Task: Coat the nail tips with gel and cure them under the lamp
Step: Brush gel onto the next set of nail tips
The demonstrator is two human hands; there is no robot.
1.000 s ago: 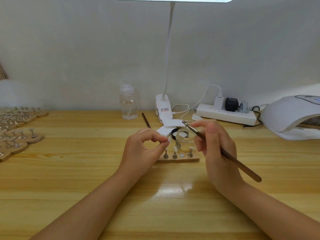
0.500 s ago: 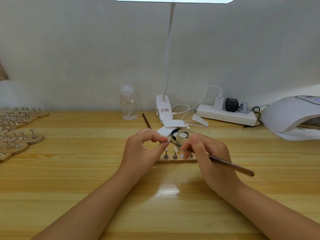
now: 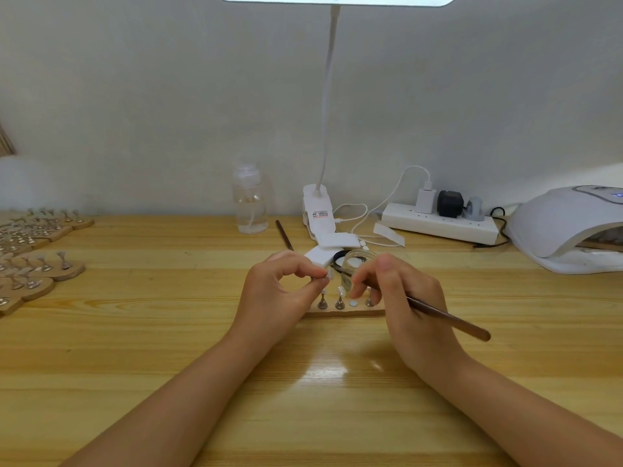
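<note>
My left hand (image 3: 281, 291) pinches a small nail tip stand (image 3: 329, 274) between thumb and forefinger, just above the wooden holder (image 3: 344, 311). Three metal stands with nail tips remain upright on that holder. My right hand (image 3: 401, 298) grips a brown gel brush (image 3: 448, 320), its bristle end reaching left to the nail tip in my left hand. A small clear gel jar (image 3: 359, 262) sits open right behind the holder. The white curing lamp (image 3: 569, 227) stands at the far right of the table.
Several wooden holders with stands (image 3: 33, 251) lie along the left edge. A clear bottle (image 3: 250, 200), a second brush (image 3: 284, 234), the desk lamp's clip base (image 3: 318, 210), white pads (image 3: 332, 246) and a power strip (image 3: 441, 222) line the back.
My right hand came down from above the jar and swung the brush flat, bringing its tip left to the nail tip. My left hand stayed put.
</note>
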